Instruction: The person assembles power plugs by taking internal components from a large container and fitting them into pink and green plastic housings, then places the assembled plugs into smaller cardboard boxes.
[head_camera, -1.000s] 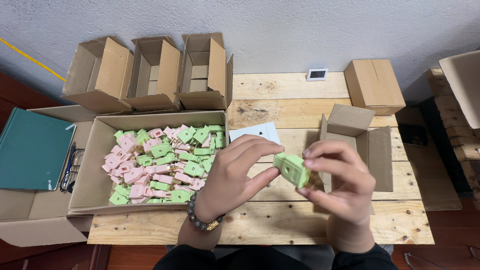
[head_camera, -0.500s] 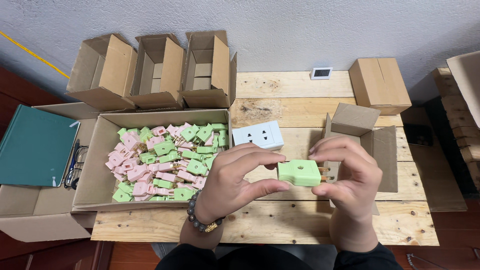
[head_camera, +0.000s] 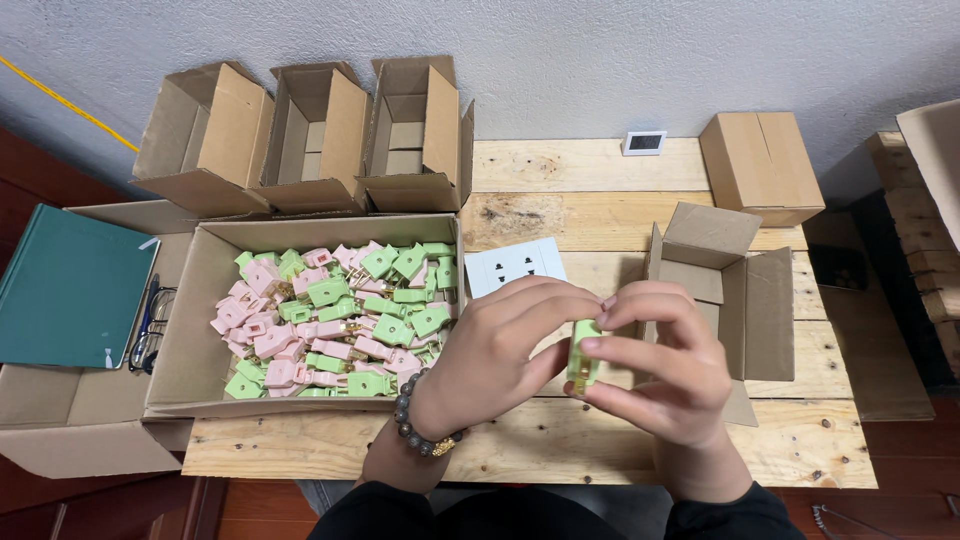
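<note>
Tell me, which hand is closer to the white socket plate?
Left. The left hand lies just below the socket plate, nearly touching; the right hand is farther right, holding the green plug.

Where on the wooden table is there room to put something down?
Bare planks on the table lie between the three open boxes and the closed box, near the small white display. The front edge below the big box of plugs is bare too. The middle is crowded: white socket plate, both hands, small open box.
</note>
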